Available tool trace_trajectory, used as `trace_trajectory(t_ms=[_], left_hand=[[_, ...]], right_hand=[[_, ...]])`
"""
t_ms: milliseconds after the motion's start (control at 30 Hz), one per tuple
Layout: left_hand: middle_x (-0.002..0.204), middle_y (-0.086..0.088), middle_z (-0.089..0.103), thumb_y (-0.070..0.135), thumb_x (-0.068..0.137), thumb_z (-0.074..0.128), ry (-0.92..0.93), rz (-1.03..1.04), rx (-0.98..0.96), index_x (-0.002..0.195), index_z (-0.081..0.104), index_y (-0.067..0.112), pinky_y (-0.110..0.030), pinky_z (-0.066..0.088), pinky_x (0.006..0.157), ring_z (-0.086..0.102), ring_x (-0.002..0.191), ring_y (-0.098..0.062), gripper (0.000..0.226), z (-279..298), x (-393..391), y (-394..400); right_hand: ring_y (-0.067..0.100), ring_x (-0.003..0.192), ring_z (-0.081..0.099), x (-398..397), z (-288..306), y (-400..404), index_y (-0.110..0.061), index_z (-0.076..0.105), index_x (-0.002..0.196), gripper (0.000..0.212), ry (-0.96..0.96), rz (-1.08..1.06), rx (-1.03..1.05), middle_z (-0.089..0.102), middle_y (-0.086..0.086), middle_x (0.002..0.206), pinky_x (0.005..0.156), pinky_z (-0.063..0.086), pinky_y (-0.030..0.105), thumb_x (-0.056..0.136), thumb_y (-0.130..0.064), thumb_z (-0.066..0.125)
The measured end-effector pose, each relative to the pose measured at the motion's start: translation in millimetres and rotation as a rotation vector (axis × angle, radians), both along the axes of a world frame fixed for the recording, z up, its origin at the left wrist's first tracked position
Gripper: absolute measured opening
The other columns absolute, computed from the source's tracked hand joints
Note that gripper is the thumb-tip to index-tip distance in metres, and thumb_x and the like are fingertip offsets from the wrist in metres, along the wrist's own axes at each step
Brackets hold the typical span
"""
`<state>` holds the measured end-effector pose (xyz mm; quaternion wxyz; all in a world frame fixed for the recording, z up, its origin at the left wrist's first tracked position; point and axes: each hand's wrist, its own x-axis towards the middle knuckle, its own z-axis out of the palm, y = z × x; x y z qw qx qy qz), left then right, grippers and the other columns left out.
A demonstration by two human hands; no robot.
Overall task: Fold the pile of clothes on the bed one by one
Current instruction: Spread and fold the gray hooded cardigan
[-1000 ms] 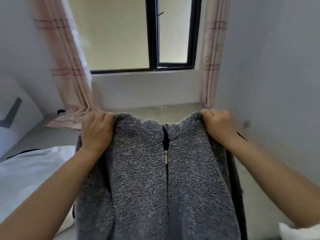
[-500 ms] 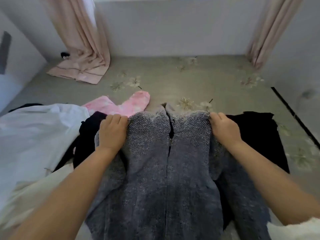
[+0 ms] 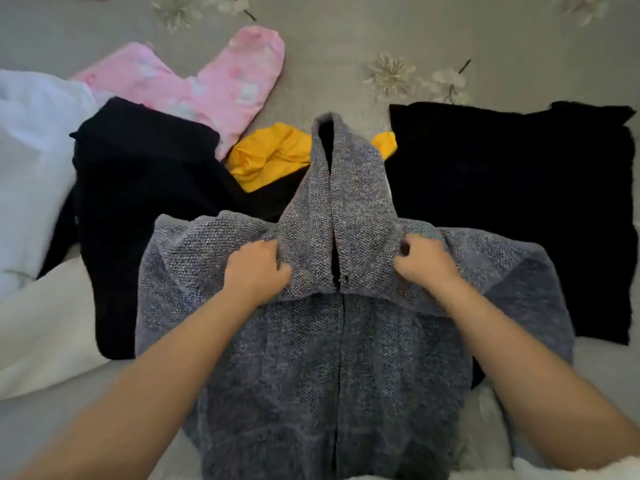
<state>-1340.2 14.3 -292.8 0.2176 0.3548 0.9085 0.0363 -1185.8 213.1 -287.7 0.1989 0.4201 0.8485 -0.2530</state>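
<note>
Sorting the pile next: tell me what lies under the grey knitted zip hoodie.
Under the grey knitted zip hoodie show a yellow garment by the hood and black clothes at both sides. Anything beneath its body is covered.

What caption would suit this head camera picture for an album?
Both hands, left and right, grip a grey knit hoodie laid front-up on the bed among black, pink, yellow and white clothes.

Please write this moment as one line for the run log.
phase: laying flat | item: grey knit zip hoodie | left hand: gripping shoulder | right hand: gripping shoulder | surface: bed
</note>
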Motion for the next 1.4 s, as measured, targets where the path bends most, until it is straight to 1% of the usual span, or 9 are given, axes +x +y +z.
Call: trace_trajectory(t_ms=[133,267,433,600,767,1000,1167,1300,1400], left_hand=[[0.101,-0.011,0.061,0.038,0.093,0.044,0.049,0.089,-0.011,0.11,0.049,0.008,-0.038,0.043,0.073,0.057,0.095,-0.031,0.034,-25.0,-5.1,38.1],[0.099,-0.01,0.062,0.021,0.093,0.046,0.128,0.161,0.104,0.107,0.056,0.009,-0.039,0.042,0.08,0.056,0.096,-0.031,0.021,-28.1,-9.5,48.3],[0.077,-0.027,0.06,-0.008,0.078,0.056,0.241,0.042,0.683,0.092,0.062,-0.012,-0.035,0.039,0.067,0.061,0.071,-0.039,0.017,23.8,-58.6,83.1],[0.082,-0.027,0.062,-0.003,0.083,0.047,0.405,0.022,0.979,0.094,0.061,-0.014,-0.031,0.034,0.073,0.057,0.078,-0.034,0.021,84.8,-131.0,143.5],[0.131,-0.023,0.041,0.012,0.088,0.052,0.187,0.212,0.591,0.131,0.037,-0.003,-0.037,0.027,0.097,0.038,0.119,-0.035,0.048,62.7,-167.3,185.7],[0.15,-0.01,0.021,0.032,0.093,0.044,0.081,0.091,0.059,0.14,0.026,0.011,-0.046,0.024,0.107,0.015,0.138,-0.027,0.055,-37.8,-110.8,151.2],[0.155,-0.005,0.002,0.043,0.097,0.027,0.057,-0.043,-0.053,0.146,0.014,0.016,-0.044,0.004,0.113,-0.004,0.142,-0.022,0.057,-77.4,-85.5,129.2],[0.155,-0.006,0.007,0.047,0.096,0.026,0.086,-0.092,0.091,0.146,0.018,0.014,-0.042,-0.005,0.112,-0.005,0.142,-0.019,0.06,-84.2,-42.8,109.2],[0.149,-0.011,0.025,0.05,0.09,0.022,0.065,-0.158,0.166,0.139,0.035,0.006,-0.045,-0.001,0.11,0.003,0.136,-0.021,0.067,-88.5,-0.5,85.8]], right_hand=[[0.03,0.099,0.056,-45.6,-9.2,4.6,-0.01,0.052,0.112,0.042,0.067,-0.009,0.232,0.062,0.008,0.102,0.083,0.04,0.038,0.088,-0.044,0.052],[0.028,0.092,0.055,-62.0,-17.0,2.4,-0.012,0.059,0.099,0.016,0.03,0.114,0.384,0.062,0.007,0.096,0.073,0.021,0.033,0.092,-0.02,0.047],[0.031,0.06,0.056,-97.3,36.1,41.9,-0.001,0.068,0.079,0.009,0.609,0.028,0.744,0.058,0.014,0.064,0.067,0.03,0.037,0.073,0.004,0.063],[0.032,0.066,0.059,-161.9,101.0,105.7,-0.001,0.065,0.084,0.013,0.933,-0.113,0.931,0.06,0.017,0.071,0.062,0.015,0.032,0.073,0.001,0.058],[0.03,0.11,0.048,-197.1,77.4,149.5,-0.009,0.047,0.123,0.035,0.437,-0.191,0.676,0.056,0.013,0.117,0.095,0.025,0.041,0.092,-0.026,0.046],[0.027,0.125,0.038,-134.4,-38.8,103.5,-0.015,0.045,0.127,0.041,-0.162,0.062,0.388,0.045,0.008,0.131,0.105,0.023,0.048,0.094,-0.038,0.039],[0.024,0.139,0.019,-100.5,-77.0,82.0,-0.017,0.024,0.143,0.049,-0.056,0.089,0.382,0.025,0.008,0.15,0.111,0.006,0.054,0.098,-0.036,0.029],[0.036,0.13,0.039,-83.6,-69.5,48.2,-0.012,0.052,0.129,0.044,0.251,0.206,0.555,0.045,0.016,0.139,0.102,0.014,0.066,0.091,-0.034,0.045],[0.038,0.124,0.045,-43.3,-78.9,10.8,-0.015,0.057,0.123,0.049,0.245,0.247,0.587,0.051,0.016,0.133,0.095,0.013,0.065,0.087,-0.039,0.036]])
